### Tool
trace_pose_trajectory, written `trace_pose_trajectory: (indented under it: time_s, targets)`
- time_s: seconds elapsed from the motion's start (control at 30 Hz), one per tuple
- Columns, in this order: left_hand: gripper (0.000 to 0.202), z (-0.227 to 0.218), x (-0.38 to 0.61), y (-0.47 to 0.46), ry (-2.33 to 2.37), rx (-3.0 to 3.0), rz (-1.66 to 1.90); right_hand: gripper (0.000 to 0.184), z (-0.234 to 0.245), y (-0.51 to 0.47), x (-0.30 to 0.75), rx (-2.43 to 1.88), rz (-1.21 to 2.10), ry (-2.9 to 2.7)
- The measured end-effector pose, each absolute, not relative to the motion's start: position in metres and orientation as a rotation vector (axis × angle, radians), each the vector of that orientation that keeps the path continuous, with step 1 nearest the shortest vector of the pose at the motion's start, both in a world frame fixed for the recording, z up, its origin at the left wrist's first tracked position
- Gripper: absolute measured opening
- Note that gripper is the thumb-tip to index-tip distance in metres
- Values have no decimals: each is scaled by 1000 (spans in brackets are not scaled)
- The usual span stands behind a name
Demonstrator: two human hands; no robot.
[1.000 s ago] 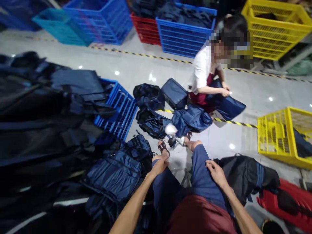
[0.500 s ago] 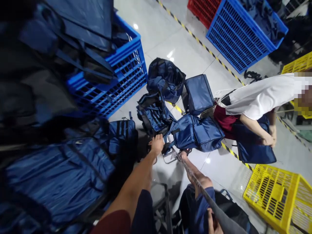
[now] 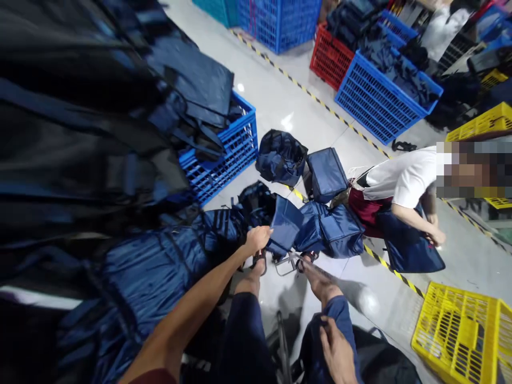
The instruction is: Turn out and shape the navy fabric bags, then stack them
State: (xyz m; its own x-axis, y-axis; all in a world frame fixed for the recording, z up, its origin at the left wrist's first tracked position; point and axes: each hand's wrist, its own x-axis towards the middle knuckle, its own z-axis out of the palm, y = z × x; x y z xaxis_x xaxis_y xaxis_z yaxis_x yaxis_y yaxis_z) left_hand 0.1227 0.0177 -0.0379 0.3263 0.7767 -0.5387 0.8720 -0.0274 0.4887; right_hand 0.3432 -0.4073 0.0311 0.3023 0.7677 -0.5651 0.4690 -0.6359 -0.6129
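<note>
My left hand (image 3: 258,239) reaches out ahead of my knees, its fingers closed on the near edge of a navy blue bag (image 3: 286,220). The bag's smooth flat panel stands raised beside a dark opening; whether both belong to one bag I cannot tell. My right hand (image 3: 336,346) lies on my right thigh, fingers stretched and holding nothing. Just right of the held bag, boxy blue bags (image 3: 342,226) lie on the floor. Behind them are an upright square blue bag (image 3: 327,173) and a rounder bag with an open top (image 3: 282,156).
A blue crate (image 3: 224,168) heaped with bags stands at the left, above a blue bag pile (image 3: 156,272). A co-worker in a white top (image 3: 404,170) bends over a dark blue bag (image 3: 416,245). A yellow crate (image 3: 460,325) is at the lower right.
The bag's smooth panel now stands up at my left hand, covering part of the dark opening. My right hand has come up onto my thigh. The view has shifted, showing more crates behind.
</note>
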Motion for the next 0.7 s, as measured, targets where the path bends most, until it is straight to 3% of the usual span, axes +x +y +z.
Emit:
trace_pose_trajectory:
  time_s: [0.23,0.33,0.4,0.53,0.6,0.7]
  targets:
    - [50,151,112,-60,1555,1793,253,114,109,-292,251,-1865,1024,-1292]
    - [56,222,119,-128,1511,1786,495,128,154,-258,226,-1814,848,-1299]
    - [59,273,126,-173,1432,1795,720,121,183,-249,213,-1816,711,-1237]
    - [60,363,127,-227,1202,1971,1072,84,251,-254,215,-1755,401,-1143]
    - [60,387,114,-231,1061,2099,1191,74,296,-264,237,-1636,231,-1188]
    - [62,385,83,-222,977,2318,1350,67,371,-284,279,-1421,22,-1317]
